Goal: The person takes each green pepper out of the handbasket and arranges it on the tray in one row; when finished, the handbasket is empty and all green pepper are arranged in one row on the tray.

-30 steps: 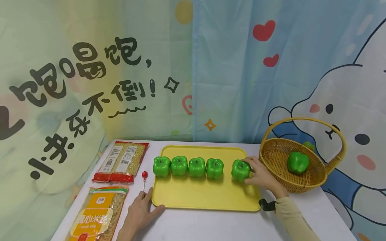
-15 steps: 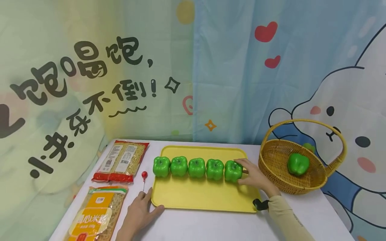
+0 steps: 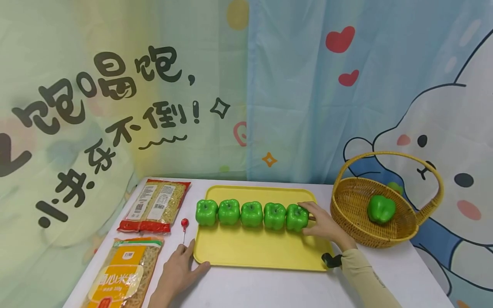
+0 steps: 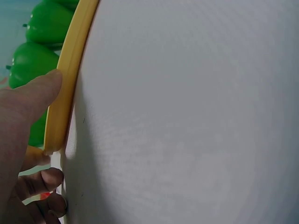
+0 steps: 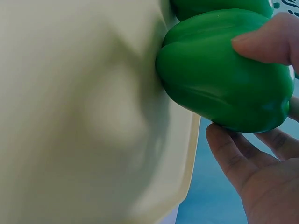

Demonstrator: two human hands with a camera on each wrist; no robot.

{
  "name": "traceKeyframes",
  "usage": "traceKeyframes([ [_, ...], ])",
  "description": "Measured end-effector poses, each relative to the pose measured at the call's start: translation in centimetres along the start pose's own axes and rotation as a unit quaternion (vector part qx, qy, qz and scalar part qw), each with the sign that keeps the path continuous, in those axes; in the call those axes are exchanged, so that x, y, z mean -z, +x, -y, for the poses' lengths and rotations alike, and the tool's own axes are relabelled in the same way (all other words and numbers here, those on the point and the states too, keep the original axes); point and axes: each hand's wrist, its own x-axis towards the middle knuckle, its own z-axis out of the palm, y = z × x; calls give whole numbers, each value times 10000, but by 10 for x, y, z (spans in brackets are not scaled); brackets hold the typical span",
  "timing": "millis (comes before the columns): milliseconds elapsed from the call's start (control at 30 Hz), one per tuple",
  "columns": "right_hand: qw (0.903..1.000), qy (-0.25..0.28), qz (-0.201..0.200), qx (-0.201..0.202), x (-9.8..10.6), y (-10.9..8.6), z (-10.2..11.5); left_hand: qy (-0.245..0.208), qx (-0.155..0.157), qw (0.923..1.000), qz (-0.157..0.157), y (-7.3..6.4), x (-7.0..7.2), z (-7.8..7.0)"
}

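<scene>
Five would-be identical green bell peppers form one row on a yellow tray [image 3: 262, 252]; the row includes a left-end pepper [image 3: 206, 213]. My right hand [image 3: 325, 224] holds the right-end bell pepper [image 3: 296, 217], which sits beside its neighbour. The right wrist view shows the thumb on one side of this pepper [image 5: 224, 70] and the fingers [image 5: 233, 158] on the other. At the tray's near left corner, my left hand [image 3: 179, 268] grips the rim, its thumb [image 4: 46, 86] on the front edge and its index finger round the corner.
A wicker basket [image 3: 358, 233] with a tall handle stands at the right, another green bell pepper [image 3: 381, 208] inside. Two noodle bags lie at the left, a red-ended bag [image 3: 155, 206] behind an orange bag [image 3: 121, 273]. Near the left hand is a red lollipop [image 3: 185, 223]. A printed curtain hangs behind.
My right hand has moved left with the bell pepper, closing the gap to the row. Over the last half second it barely moves. The left hand has stayed at the corner.
</scene>
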Motion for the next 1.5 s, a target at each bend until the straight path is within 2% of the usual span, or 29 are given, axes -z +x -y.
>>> traceKeyframes([
  [300, 10000, 70, 22, -64, -2, -2, 0, 53, -112, 9999, 14, -1, 0, 1],
  [500, 9999, 34, -6, -96, -1, -4, 0, 37, -73, 10000, 39, -1, -1, 2],
  [667, 9996, 175, -63, -206, 7, -11, 3, 50, -135, 9999, 8, 0, 0, 1],
  [867, 9984, -94, -387, -402, 41, -26, 5, 39, -70, 9999, 67, 0, 1, 0],
  [1000, 9948, -386, -744, -571, 72, -37, 3, 41, -5, 9999, 99, 0, 2, -1],
  [1200, 9881, -680, -989, -965, 111, -50, -8, 60, -4, 9999, 80, -2, 4, -2],
  [1367, 9783, -1079, -1151, -1340, 132, -52, -22, 63, 57, 9999, 94, -1, 3, -3],
  [1500, 9714, -1304, -1113, -1644, 144, -51, -37, 73, 86, 9998, 139, 0, 2, -3],
])
